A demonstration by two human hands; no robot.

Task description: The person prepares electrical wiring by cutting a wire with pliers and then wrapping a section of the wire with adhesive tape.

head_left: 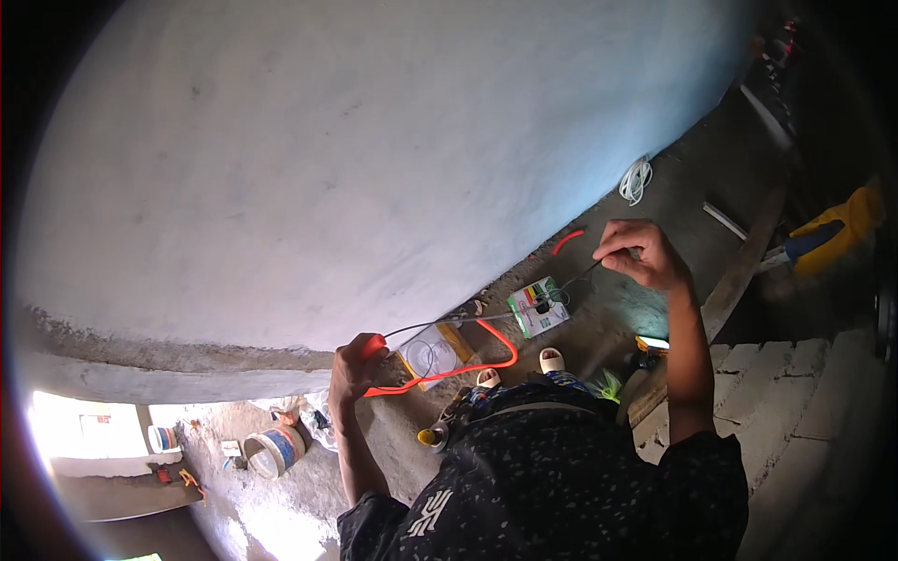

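Wire (421,324) seems mid-threading: left grip (352,368) clasps orange tube (458,371), right grip (644,254) pinches wire, next needing a steady push.

Wire (447,322) spans from tube (514,352) in left hand (354,367) to right hand (645,252). Box (538,323) on floor (402,425), ahead of 2 sandals (552,354). Coil (636,180) beyond right hand, at foot of wall (281,187). Bucket (275,453) left of left hand; bag (321,421) between these 2.

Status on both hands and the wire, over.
Left hand gripping orange tube. Right hand pinching dark wire. Wire spans between hands. Box on floor, seen behind wire.
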